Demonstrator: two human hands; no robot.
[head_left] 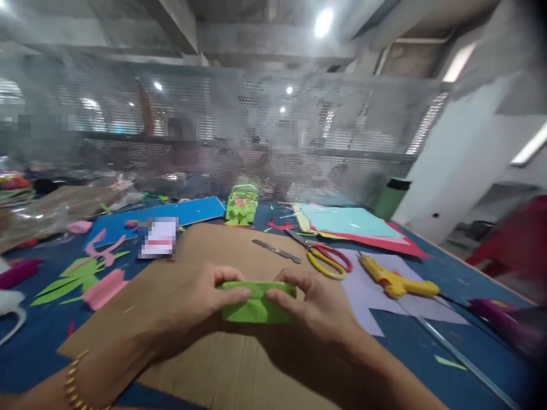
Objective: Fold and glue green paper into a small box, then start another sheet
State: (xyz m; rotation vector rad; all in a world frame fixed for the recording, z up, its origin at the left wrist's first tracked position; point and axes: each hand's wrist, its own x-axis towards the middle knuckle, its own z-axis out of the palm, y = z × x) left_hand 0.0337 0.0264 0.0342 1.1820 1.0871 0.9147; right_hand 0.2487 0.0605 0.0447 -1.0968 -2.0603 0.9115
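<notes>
Between my two hands is a folded piece of green paper [256, 310], held just above a brown cardboard sheet [222, 245]. My left hand [213, 293] pinches its left end, thumb in front and fingers behind. The right end is gripped the same way by my right hand [310, 296]. Beyond my hands on the cardboard lies a flat metal blade [277, 249]. Scissors [327, 262] with red and yellow handles rest to its right. A small green paper basket [241, 205] stands at the cardboard's far edge.
A yellow glue gun [397, 279] lies on purple paper [367, 319] at the right. Behind it are stacked coloured sheets [354, 221] and a green bottle [390, 199]. Pink paper [105, 289] and green cut leaves [70, 282] lie left, near a blue board [196, 210].
</notes>
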